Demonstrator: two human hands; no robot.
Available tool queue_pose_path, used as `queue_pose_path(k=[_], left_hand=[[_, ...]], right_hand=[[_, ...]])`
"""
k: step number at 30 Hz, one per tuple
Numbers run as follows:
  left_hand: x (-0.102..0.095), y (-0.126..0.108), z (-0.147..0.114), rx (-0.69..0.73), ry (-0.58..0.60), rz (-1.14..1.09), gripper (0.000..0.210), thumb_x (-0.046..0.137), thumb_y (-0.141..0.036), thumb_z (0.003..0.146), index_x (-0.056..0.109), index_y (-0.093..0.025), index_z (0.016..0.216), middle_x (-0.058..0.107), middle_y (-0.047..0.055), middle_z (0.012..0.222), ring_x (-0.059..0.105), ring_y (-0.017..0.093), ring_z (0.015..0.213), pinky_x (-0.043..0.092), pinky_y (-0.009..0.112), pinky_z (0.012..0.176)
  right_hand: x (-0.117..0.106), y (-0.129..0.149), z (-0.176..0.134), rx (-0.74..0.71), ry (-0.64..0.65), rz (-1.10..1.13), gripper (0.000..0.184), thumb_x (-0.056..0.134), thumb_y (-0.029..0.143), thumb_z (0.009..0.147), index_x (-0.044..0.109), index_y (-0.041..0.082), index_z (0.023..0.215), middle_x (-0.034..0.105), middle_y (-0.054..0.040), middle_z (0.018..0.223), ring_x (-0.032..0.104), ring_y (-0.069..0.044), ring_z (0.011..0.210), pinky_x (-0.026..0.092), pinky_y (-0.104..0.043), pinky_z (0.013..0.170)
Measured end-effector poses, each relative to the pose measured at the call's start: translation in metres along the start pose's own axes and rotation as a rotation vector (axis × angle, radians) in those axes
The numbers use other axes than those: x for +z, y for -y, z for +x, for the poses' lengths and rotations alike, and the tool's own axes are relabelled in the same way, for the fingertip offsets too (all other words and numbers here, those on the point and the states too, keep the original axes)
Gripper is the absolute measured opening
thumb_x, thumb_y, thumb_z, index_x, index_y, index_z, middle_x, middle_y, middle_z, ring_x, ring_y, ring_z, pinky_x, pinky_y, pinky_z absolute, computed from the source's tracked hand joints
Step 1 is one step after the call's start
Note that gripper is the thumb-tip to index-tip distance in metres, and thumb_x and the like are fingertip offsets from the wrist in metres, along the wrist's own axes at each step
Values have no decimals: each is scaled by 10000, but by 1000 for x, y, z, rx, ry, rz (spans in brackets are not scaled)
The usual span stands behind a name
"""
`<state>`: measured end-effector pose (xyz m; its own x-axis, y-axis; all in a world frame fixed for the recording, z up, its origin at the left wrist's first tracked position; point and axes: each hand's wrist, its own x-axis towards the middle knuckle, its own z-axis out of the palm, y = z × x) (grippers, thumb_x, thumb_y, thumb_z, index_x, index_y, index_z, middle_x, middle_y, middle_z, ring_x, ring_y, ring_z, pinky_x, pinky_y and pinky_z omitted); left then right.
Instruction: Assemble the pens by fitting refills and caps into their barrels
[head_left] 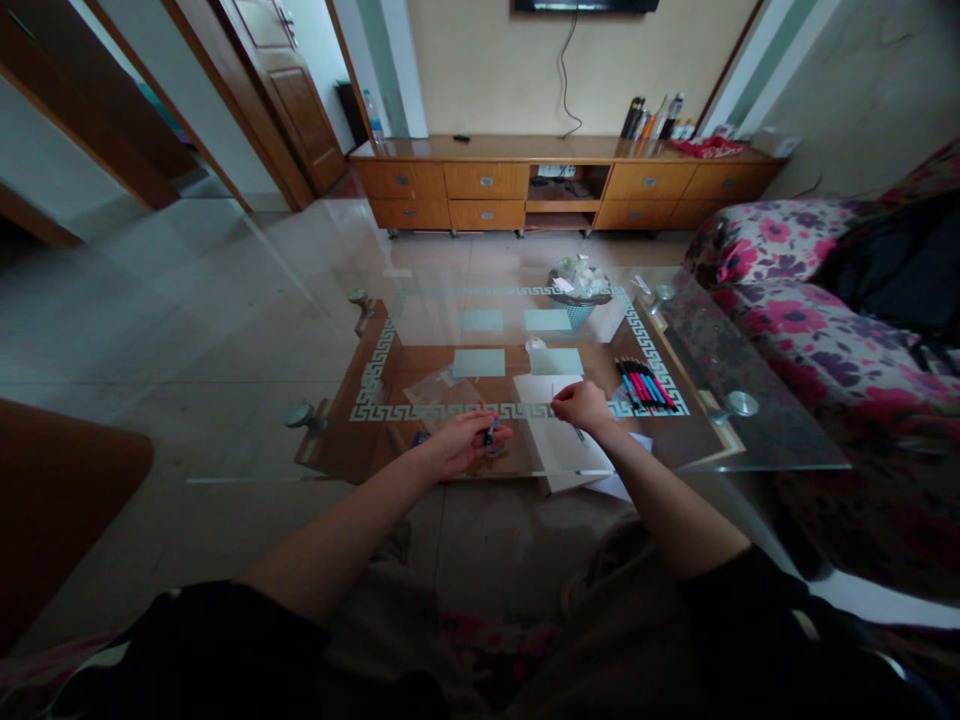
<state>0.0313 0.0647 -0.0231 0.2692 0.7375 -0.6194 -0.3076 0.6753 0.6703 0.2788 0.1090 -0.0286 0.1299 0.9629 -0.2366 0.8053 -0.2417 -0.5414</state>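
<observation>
My left hand (459,446) is over the near edge of the glass table (420,460), fingers curled round a small black-and-blue piece (491,432), which looks like part of a pen. My right hand (585,406) is closed in a pinch above a white sheet or flat box (559,445). A thin sliver seems to stick up by its fingertips, but is too small to name. To the right of that hand lies a row of several pens (643,384) in black, pink and blue.
Behind the pens, a basket (576,312) holds crumpled white plastic. A clear plastic bag (439,392) lies left of the hands. A wooden TV cabinet (487,182) stands along the far wall, with a floral sofa (802,310) on the right.
</observation>
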Motion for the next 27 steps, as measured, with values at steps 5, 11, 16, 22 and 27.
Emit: queue_pose_path(k=[5,11,16,22,27], left_hand=[[-3,2,3,-48,10,-70,59,555,-82,913,610,-102,914,721,106,869,725,151,758,614,291,785],[-8,2,8,-45,15,-78,61,552,-74,908,606,-98,923,720,115,874,727,155,749,619,289,766],[-7,0,8,-22,1,-34,124,543,-67,901,599,-117,1000,721,105,855,722,154,710,620,290,720],[-4,-3,5,-24,-3,15,192,535,-55,886,585,-132,1054,717,88,825,714,143,692,613,272,693],[-5,-2,6,-17,6,36,217,535,-54,881,580,-133,1078,715,90,829,711,141,694,607,269,694]], right_hand=[[-1,5,-5,-7,-21,-49,135,679,233,711,799,179,743,726,-40,634,692,-162,677,488,-206,688],[-5,3,-2,-27,-78,-62,180,670,287,763,809,183,810,750,-53,709,704,-183,742,492,-219,717],[-9,-4,3,-41,-126,-81,200,661,315,802,812,201,867,775,-66,854,710,-208,843,496,-247,781],[-4,-3,3,-49,-124,-110,190,680,304,786,799,177,862,772,-81,868,708,-211,841,495,-258,789],[2,-2,2,-57,-125,-193,186,652,280,790,789,170,852,766,-102,860,706,-223,842,496,-270,780]])
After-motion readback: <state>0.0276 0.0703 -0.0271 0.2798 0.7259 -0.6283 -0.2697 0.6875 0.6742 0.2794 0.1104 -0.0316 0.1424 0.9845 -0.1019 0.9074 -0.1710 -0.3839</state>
